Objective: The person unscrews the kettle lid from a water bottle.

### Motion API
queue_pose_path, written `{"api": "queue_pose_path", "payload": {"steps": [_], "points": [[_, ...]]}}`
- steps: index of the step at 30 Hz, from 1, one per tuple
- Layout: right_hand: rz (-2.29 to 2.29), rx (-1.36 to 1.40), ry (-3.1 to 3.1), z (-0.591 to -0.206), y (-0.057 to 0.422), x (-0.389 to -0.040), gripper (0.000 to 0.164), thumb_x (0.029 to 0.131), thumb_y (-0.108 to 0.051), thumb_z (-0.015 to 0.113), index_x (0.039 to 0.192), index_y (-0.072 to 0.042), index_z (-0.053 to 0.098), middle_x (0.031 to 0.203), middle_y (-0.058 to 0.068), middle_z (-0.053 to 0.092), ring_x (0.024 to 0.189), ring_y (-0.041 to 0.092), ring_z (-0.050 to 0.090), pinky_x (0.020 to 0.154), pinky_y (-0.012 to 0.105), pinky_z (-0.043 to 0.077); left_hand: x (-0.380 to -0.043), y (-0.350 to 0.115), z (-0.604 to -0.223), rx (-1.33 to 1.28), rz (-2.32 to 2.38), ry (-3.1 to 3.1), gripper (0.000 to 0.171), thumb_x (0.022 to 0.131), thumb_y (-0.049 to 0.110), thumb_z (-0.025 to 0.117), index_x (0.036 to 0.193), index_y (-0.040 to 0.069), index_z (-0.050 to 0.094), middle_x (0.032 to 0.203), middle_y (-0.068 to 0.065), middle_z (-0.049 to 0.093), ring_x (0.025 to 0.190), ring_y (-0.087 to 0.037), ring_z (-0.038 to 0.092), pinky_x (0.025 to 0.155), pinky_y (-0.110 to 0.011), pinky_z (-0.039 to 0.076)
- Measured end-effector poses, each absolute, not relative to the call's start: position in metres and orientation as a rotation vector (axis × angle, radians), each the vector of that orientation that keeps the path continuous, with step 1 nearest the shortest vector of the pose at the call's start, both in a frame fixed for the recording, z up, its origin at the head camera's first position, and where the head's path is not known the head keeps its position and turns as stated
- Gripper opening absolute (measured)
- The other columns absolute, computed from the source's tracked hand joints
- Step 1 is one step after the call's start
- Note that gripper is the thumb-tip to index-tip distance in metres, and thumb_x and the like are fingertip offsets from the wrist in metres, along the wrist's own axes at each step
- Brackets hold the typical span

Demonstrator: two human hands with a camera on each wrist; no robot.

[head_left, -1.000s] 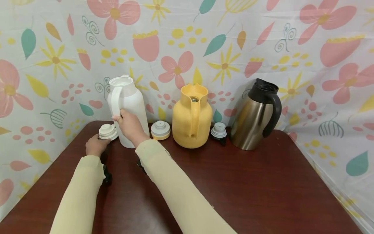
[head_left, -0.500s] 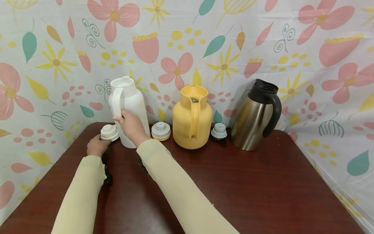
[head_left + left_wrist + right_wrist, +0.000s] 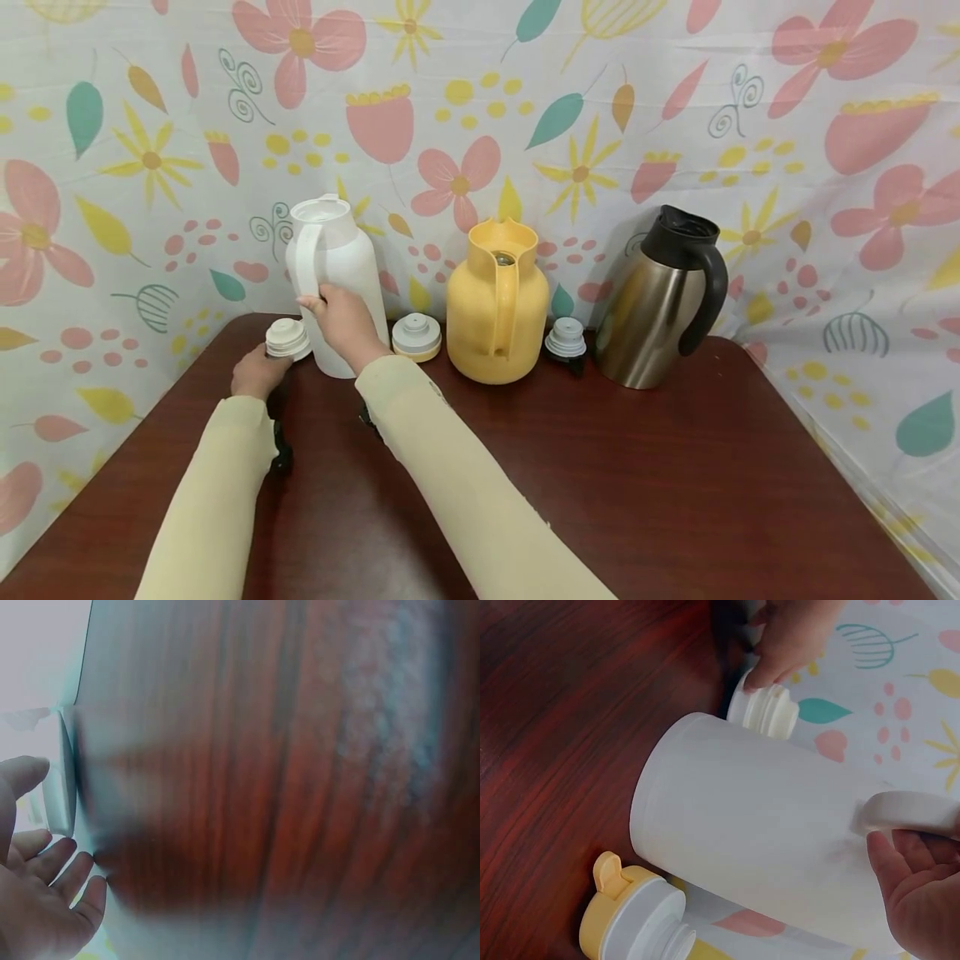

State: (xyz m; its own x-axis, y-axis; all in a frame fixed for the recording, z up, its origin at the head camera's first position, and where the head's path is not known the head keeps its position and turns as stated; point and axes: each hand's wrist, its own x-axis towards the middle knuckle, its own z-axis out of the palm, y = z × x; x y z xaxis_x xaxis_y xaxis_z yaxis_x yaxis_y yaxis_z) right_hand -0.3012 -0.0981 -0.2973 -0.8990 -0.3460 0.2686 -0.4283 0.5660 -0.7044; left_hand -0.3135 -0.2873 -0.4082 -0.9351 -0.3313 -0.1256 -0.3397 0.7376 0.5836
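My right hand grips the lower part of the handle of a white thermos jug, which stands upright at the table's back left. Its top is uncovered. Beside the jug's left side, my left hand holds a white stopper lid by its wide base, with its stepped part upward. In the left wrist view the thumb and index finger of the left hand lie on either side of the lid; the other fingers are loosely bent beside the table. The lid appears to rest on the table.
A yellow jug stands mid-row, with a grey-and-yellow lid to its left. On its right are a grey-and-black lid and a steel jug with a black handle. A floral cloth hangs behind the dark wooden table.
The head view shifts slightly, so everything sits a little farther right in it. Both hands keep their holds, and the jugs and lids stay in place.
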Motion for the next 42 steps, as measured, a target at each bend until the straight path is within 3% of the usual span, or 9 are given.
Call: {"api": "queue_pose_path", "payload": {"steps": [3,7,10,13,17,24,27,31,42], "points": [[1.271,0.633,-2.687,-0.298,-0.099,-0.301,0.034,0.103,-0.04,0.052,0.092,-0.009,0.061,0.083,0.006,0.064,0.079,0.016,0.058,0.07,0.021,0.041,-0.313,-0.287,-0.407,-0.536,0.952,2.919,0.065,0.1,0.032,0.044,0.15,-0.009,0.037,0.149,-0.039,0.042,0.136,-0.056,0.043,0.113,-0.063,0.039],[1.252,0.588,-2.682,-0.3,-0.1,-0.301,0.034,0.103,-0.041,0.05,0.086,-0.012,0.056,0.069,0.0,0.047,0.071,0.014,0.051,0.067,0.02,0.038,-0.312,-0.287,-0.399,-0.492,0.894,2.926,0.065,0.099,0.03,0.041,0.142,-0.019,0.039,0.142,-0.044,0.044,0.131,-0.058,0.045,0.111,-0.062,0.041],[1.215,0.547,-2.695,-0.3,-0.101,-0.301,0.034,0.105,-0.039,0.047,0.085,-0.012,0.052,0.066,-0.002,0.037,0.065,0.014,0.044,0.063,0.02,0.035,-0.311,-0.286,-0.391,-0.45,0.863,2.913,0.071,0.1,0.029,0.04,0.148,-0.022,0.029,0.149,-0.045,0.036,0.137,-0.059,0.039,0.116,-0.062,0.037],[1.171,0.488,-2.739,-0.3,-0.101,-0.301,0.032,0.108,-0.035,0.045,0.094,-0.01,0.059,0.07,0.001,0.049,0.064,0.013,0.043,0.061,0.02,0.033,-0.31,-0.284,-0.384,-0.38,0.839,2.904,0.073,0.103,0.03,0.039,0.15,-0.023,0.023,0.153,-0.044,0.03,0.141,-0.059,0.034,0.118,-0.062,0.034],[1.13,0.422,-2.812,-0.298,-0.099,-0.3,0.029,0.109,-0.031,0.043,0.109,-0.012,0.065,0.097,0.002,0.071,0.07,0.011,0.049,0.062,0.02,0.034,-0.304,-0.28,-0.376,-0.262,0.822,2.923,0.067,0.104,0.03,0.04,0.148,-0.021,0.033,0.149,-0.043,0.038,0.136,-0.057,0.042,0.113,-0.062,0.04],[1.032,0.431,-2.795,-0.3,-0.095,-0.292,0.027,0.106,-0.036,0.051,0.098,-0.015,0.066,0.088,0.0,0.067,0.078,0.013,0.062,0.064,0.022,0.041,-0.289,-0.273,-0.355,-0.168,0.896,2.932,0.066,0.106,0.031,0.04,0.15,-0.017,0.034,0.15,-0.041,0.039,0.138,-0.056,0.04,0.113,-0.062,0.039],[1.024,0.455,-2.771,-0.303,-0.094,-0.289,0.026,0.106,-0.034,0.055,0.116,-0.016,0.072,0.109,-0.002,0.076,0.097,0.012,0.071,0.075,0.02,0.051,-0.285,-0.268,-0.346,-0.097,0.896,2.984,0.062,0.107,0.032,0.041,0.149,-0.014,0.041,0.147,-0.039,0.046,0.133,-0.054,0.048,0.108,-0.061,0.044],[1.154,0.483,-2.742,-0.307,-0.086,-0.285,0.032,0.106,-0.032,0.057,0.132,-0.017,0.068,0.128,-0.003,0.073,0.118,0.013,0.069,0.095,0.024,0.055,-0.278,-0.255,-0.336,0.017,0.909,3.066,0.055,0.107,0.033,0.044,0.143,-0.009,0.053,0.138,-0.036,0.058,0.12,-0.05,0.059,0.097,-0.058,0.051],[1.389,0.796,-2.669,-0.319,-0.012,-0.25,0.021,0.104,-0.024,0.059,0.112,-0.009,0.07,0.112,0.005,0.076,0.103,0.02,0.07,0.087,0.024,0.053,-0.242,-0.215,-0.318,0.261,0.966,3.093,0.038,0.104,0.028,0.057,0.126,0.0,0.069,0.116,-0.021,0.074,0.102,-0.036,0.069,0.079,-0.042,0.055]]}}
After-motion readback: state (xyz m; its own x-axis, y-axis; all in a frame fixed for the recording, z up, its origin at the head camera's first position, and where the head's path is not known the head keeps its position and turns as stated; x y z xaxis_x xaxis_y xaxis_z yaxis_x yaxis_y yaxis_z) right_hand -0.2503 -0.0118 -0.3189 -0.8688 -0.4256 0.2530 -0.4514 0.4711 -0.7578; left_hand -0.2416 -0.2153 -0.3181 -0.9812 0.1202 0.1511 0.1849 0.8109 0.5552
